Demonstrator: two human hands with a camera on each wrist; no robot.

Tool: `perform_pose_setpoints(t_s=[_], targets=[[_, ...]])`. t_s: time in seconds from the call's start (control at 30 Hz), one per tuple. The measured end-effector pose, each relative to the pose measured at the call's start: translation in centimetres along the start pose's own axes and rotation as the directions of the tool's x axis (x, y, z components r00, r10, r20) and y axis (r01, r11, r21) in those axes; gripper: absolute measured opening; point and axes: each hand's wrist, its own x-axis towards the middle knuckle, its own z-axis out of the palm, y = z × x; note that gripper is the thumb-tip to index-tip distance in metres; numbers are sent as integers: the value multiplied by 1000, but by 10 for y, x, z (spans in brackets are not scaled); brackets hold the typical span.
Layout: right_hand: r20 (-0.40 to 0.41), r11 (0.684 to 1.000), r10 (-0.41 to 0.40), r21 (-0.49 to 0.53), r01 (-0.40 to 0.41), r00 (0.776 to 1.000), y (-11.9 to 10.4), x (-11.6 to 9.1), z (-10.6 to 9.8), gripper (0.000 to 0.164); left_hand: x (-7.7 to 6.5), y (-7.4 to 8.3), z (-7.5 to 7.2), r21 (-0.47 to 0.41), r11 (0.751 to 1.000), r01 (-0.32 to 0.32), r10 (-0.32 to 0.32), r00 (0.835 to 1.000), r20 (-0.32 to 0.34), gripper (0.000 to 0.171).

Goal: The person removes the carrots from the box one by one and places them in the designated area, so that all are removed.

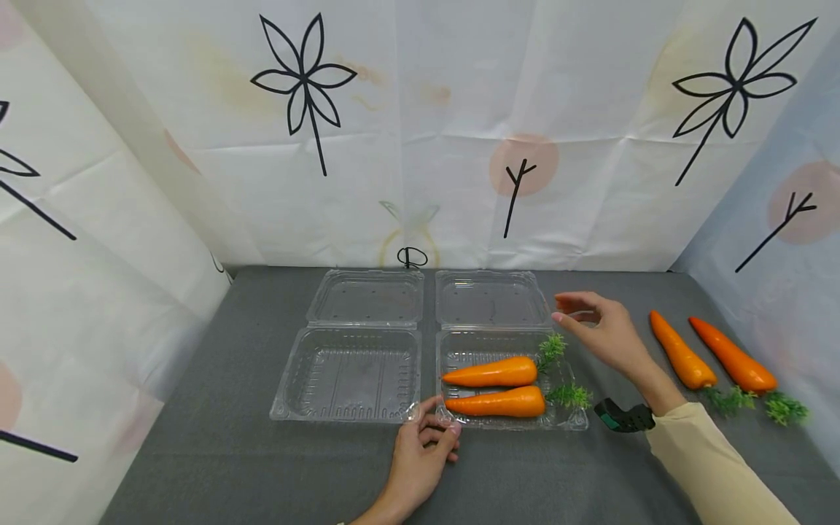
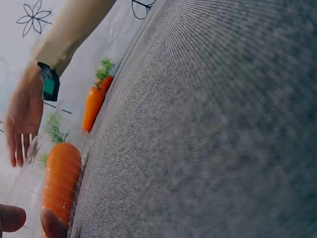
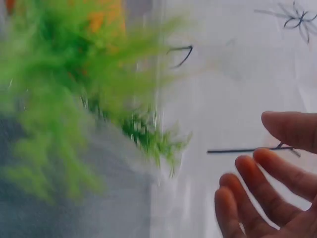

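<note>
Two orange carrots with green tops, an upper carrot (image 1: 492,372) and a lower carrot (image 1: 499,402), lie side by side in the base of the right clear plastic clamshell container (image 1: 558,421). Its lid (image 1: 492,299) is folded back behind it. My left hand (image 1: 420,445) is at the container's near left corner, fingers loosely bent and fingertips right at the rim. In the left wrist view, two fingertips (image 2: 52,224) show against the container wall. Beside the lid's right edge hovers my right hand (image 1: 600,328), fingers apart and nothing in them; blurred green tops (image 3: 59,89) lie near it in the right wrist view.
A second clamshell container (image 1: 282,408), its lid (image 1: 367,297) folded back, sits to the left. Two more carrots, one inner (image 1: 679,354) and one outer (image 1: 735,357), lie at the right on the grey tabletop (image 1: 216,430). Printed fabric (image 1: 420,109) hangs around the back and sides.
</note>
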Motion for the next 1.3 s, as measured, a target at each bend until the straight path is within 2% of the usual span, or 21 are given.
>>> perform_pose_setpoints(t_s=[0.07,0.17,0.3,0.4,0.67,0.8,0.93,1.1,1.3], targets=[[-5,999,-31,19,31,999,-4,-7,4,35,0,0,0,-3,1000,-1,1,1000,1,56],[28,996,-91,27,90,995,-7,-17,11,33,0,0,0,-3,1000,-3,3,1000,0,57],[91,983,-183,5,184,979,-8,-28,21,34,0,-1,0,5,1000,-7,7,1000,0,56],[131,976,-213,-23,218,968,-7,-32,27,35,1,-1,0,11,1000,-7,7,1000,-1,56],[222,972,-207,-67,227,953,-3,-36,37,39,0,-2,0,7,1000,-2,2,1000,-7,55],[228,972,-200,-74,221,953,-3,-37,41,43,0,-2,0,9,1000,-7,7,1000,-6,55],[233,967,-225,-67,247,946,-3,-38,44,45,0,-2,0,9,1000,-11,11,1000,-7,55],[277,959,-255,-53,279,927,-3,-40,45,43,0,-2,0,7,1000,-6,6,1000,-8,55],[403,966,-204,-65,250,892,-5,-39,45,47,-1,-3,0,-10,1000,-17,17,1000,-8,57]])
